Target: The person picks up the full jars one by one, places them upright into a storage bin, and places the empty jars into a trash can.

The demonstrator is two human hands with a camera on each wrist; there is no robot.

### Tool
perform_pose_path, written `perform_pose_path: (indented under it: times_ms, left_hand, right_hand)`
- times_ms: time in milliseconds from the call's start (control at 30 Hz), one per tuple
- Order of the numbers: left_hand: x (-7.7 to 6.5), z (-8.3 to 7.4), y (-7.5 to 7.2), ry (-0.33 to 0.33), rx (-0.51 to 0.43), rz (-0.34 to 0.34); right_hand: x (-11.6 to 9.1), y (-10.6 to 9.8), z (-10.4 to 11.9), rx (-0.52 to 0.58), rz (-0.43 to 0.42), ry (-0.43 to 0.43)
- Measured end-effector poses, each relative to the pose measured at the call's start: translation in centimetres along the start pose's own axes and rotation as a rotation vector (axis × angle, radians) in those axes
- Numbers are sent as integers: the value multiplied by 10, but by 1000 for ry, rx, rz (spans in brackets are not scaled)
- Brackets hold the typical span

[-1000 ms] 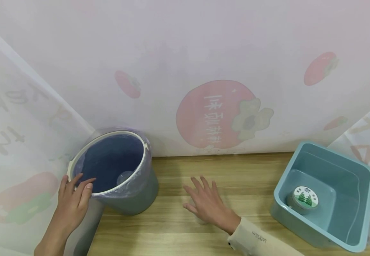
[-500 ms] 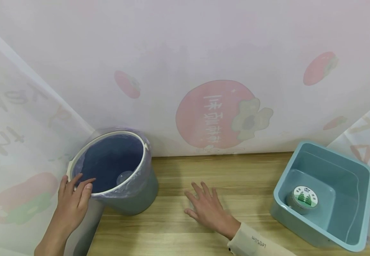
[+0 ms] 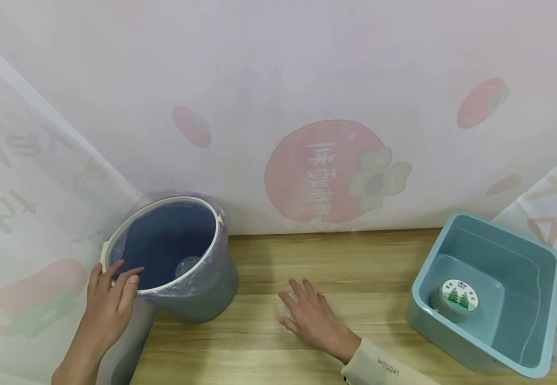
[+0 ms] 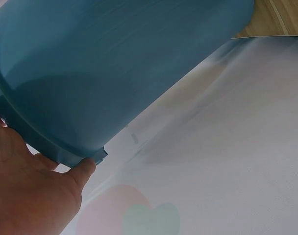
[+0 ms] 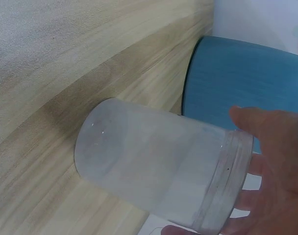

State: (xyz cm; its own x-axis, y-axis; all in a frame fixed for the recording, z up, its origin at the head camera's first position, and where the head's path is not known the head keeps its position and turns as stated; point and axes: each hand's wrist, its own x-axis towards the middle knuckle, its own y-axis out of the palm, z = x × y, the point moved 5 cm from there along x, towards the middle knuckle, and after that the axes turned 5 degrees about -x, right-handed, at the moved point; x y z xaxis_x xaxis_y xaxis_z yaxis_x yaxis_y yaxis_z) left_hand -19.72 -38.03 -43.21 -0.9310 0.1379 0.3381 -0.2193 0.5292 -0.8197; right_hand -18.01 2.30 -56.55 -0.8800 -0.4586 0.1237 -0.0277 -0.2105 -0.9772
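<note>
My left hand (image 3: 107,310) holds the near left rim of a grey-blue trash bin (image 3: 201,305), with some fingertips over the white ring. The left wrist view shows a fingertip against the bin's outer lip (image 4: 73,159). My right hand (image 3: 317,323) is low over the table, right of the bin. In the right wrist view, its thumb and fingers are spread round the rim end of a clear plastic jar (image 5: 154,156). The jar's base is at the wooden surface. From the head view, the hand hides most of the jar.
A thin purplish liner (image 3: 218,251) covers the bin's edge under the ring. At the right a blue-green square tub (image 3: 524,278) holds a round tin (image 3: 460,297) with a green-and-white top. Printed white sheets (image 3: 239,176) enclose the wooden table (image 3: 259,353) behind and at both sides.
My right hand's fingertips have moved slightly down toward the near side, the wrist staying almost in place. My left hand, the bin and the tub have stayed put.
</note>
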Motion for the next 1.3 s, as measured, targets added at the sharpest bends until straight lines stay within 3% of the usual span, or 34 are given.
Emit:
perform_pose_path:
  times_ms: [500, 700, 1300]
  left_hand:
    - [0, 0, 1, -5, -11, 0]
    - [0, 1, 1, 8, -5, -5]
    - [0, -1, 0, 13, -15, -7]
  right_hand:
    - [1, -10, 3, -6, -6, -14]
    - [8, -27, 5, -47, -55, -36]
    - [38, -93, 31, -66, -45, -123]
